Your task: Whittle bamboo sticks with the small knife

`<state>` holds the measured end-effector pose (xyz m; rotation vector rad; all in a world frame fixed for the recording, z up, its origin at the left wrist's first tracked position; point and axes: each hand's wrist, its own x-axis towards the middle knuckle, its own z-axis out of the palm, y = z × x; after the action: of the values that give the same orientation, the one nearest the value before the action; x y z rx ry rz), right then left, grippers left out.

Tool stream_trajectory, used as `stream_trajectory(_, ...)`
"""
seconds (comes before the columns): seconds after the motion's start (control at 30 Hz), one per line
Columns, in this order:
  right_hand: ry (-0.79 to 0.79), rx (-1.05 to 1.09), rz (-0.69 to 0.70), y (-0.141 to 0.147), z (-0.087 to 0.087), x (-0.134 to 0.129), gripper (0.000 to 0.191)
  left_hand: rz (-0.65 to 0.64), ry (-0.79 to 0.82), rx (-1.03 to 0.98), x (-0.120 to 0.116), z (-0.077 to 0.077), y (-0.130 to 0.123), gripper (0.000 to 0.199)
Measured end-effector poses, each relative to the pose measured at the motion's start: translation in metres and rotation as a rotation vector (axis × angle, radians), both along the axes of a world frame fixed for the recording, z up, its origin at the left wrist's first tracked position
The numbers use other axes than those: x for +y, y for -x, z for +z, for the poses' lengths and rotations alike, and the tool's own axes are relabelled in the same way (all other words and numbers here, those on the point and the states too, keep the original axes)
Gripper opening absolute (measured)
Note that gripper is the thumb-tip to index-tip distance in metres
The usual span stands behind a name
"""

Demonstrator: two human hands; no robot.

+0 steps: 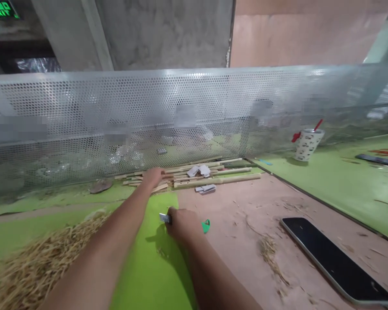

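Left hand [153, 177] outstretched (right hand [185, 224] curled)

Sticks [226, 179] lie along the back of the worktop [226, 206], before the partition [142, 116], with paper pieces [204, 171] on top. The left grip [153, 176] is at their left part; the right grip [183, 224], with a knife [164, 218] in it, is nearer the front. Shavings [51, 258] heap at front left; a phone [336, 260] lies front right, with a cup [308, 147] behind it.

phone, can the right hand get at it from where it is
Likely yes: only low scraps show between the right hand and the phone, though that hand already holds a cutter.
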<state>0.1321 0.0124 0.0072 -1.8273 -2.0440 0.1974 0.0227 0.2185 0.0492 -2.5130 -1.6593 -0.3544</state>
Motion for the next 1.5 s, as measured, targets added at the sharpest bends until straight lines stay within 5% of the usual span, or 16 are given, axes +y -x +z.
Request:
stream_trajectory(0.3, 0.044, -0.022, 0.074, 0.002, -0.001, -0.001, 0.024, 0.014, 0.047, -0.057, 0.005, -0.002, 0.015, 0.032)
stream_trajectory(0.63, 0.037, -0.022, 0.044, 0.001, -0.007, 0.004, 0.025, -0.115, 0.075, 0.088, 0.016, 0.002, 0.012, 0.027)
stream_trajectory(0.87, 0.038, -0.023, 0.059, 0.001, -0.004, 0.001, 0.024, -0.061, -0.015, -0.057, 0.009, 0.009, 0.015, 0.021)
stream_trajectory(1.1, 0.037, -0.005, 0.019, 0.000, -0.005, 0.003, 0.024, -0.093, 0.008, -0.404, 0.011, 0.013, 0.025, 0.021)
stream_trajectory(1.27, -0.035, 0.024, -0.076, -0.005, 0.001, 0.001, 0.023, -0.168, 0.149, -0.814, -0.026, 0.006, 0.022, 0.027)
stream_trajectory(1.4, -0.083, 0.147, -0.238, -0.013, 0.011, -0.007, 0.031, -0.237, 0.635, -1.055, -0.087, 0.002, 0.027, 0.041)
stream_trajectory(1.5, -0.092, 0.252, -0.350, -0.020, 0.014, -0.012, 0.042, -0.245, 0.721, -1.217, -0.135, -0.004, 0.031, 0.036)
